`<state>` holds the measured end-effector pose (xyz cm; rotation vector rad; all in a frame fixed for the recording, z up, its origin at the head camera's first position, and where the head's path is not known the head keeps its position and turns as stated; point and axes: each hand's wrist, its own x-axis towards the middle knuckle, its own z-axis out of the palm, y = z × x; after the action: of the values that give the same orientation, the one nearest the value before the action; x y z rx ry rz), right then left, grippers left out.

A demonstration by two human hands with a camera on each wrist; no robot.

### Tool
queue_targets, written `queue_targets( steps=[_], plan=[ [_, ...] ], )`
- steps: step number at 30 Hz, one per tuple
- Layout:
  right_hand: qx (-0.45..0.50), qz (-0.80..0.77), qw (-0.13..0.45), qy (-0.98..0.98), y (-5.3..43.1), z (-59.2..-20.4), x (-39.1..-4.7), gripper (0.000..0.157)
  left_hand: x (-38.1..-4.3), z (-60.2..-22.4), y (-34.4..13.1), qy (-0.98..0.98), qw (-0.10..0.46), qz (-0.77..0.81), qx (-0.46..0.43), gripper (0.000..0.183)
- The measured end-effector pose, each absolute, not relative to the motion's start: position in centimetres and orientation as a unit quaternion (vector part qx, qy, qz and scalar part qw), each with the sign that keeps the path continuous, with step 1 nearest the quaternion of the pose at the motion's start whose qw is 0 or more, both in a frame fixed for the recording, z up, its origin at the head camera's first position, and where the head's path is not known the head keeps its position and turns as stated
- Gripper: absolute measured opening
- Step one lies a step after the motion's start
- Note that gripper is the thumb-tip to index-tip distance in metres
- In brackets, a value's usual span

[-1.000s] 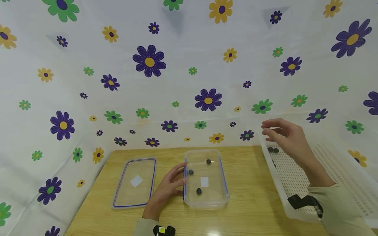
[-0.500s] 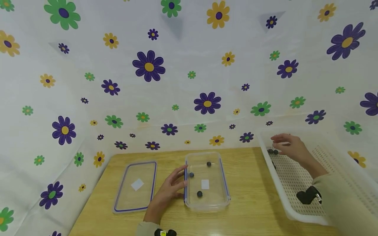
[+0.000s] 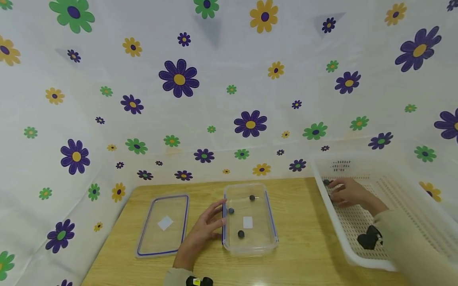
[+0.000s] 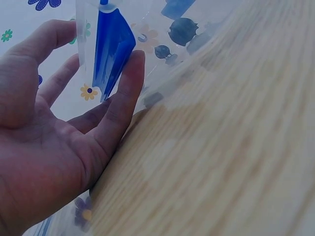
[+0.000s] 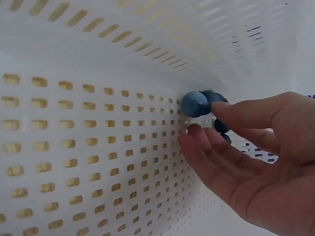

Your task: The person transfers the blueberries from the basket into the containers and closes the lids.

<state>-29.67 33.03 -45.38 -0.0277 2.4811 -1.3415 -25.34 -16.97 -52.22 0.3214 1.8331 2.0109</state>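
Observation:
My right hand (image 3: pixel 348 192) reaches into the white perforated basket (image 3: pixel 338 230), near its left wall. In the right wrist view its thumb tip overlaps the blueberries (image 5: pixel 195 104) by the wall, and the other fingers are spread apart below them. More blueberries lie behind the fingers, partly hidden. My left hand (image 3: pixel 202 226) rests against the left side of a clear plastic box (image 3: pixel 262 246) with blue edging. In the left wrist view its fingers touch beside the blue side clip (image 4: pixel 113 54). Three blueberries (image 3: pixel 241 234) lie apart inside the box.
A clear lid (image 3: pixel 162 242) with a blue seal and white label lies left of the box on the wooden table (image 3: pixel 297 234). A white sheet with flower prints (image 3: pixel 214 103) stands behind and at the sides. The basket's raised walls surround my right hand.
My right hand has gone down from above the basket to the blueberries at its left wall, its fingers spreading around them. The left hand and box have kept their places.

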Motion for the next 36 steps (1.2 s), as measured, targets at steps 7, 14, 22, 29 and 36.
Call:
queue_targets(
  steps=[7, 14, 22, 29, 36],
  plan=[
    [-0.025, -0.488, 0.160, 0.858, 31.5, -45.9, -29.5, 0.043, -25.4, -52.3, -17.0, 0.648, 0.198, 0.726, 0.117, 0.066],
    [-0.022, -0.491, 0.160, 0.856, 29.5, -45.4, -29.2, 0.044, -25.5, -52.0, -17.2, 0.653, 0.189, 0.724, 0.117, 0.066],
    [-0.018, -0.479, 0.133, 0.868, 29.6, -43.9, -28.8, 0.045, -25.3, -52.1, -17.0, 0.655, 0.195, 0.720, 0.117, 0.065],
    [-0.054, -0.476, 0.061, 0.876, 29.6, -41.2, -28.0, 0.040, -25.3, -52.3, -17.1, 0.657, 0.189, 0.721, 0.115, 0.064],
    [-0.079, -0.474, -0.005, 0.877, 28.8, -38.8, -26.4, 0.046, -25.2, -52.1, -17.1, 0.651, 0.190, 0.724, 0.128, 0.064]
  ],
)
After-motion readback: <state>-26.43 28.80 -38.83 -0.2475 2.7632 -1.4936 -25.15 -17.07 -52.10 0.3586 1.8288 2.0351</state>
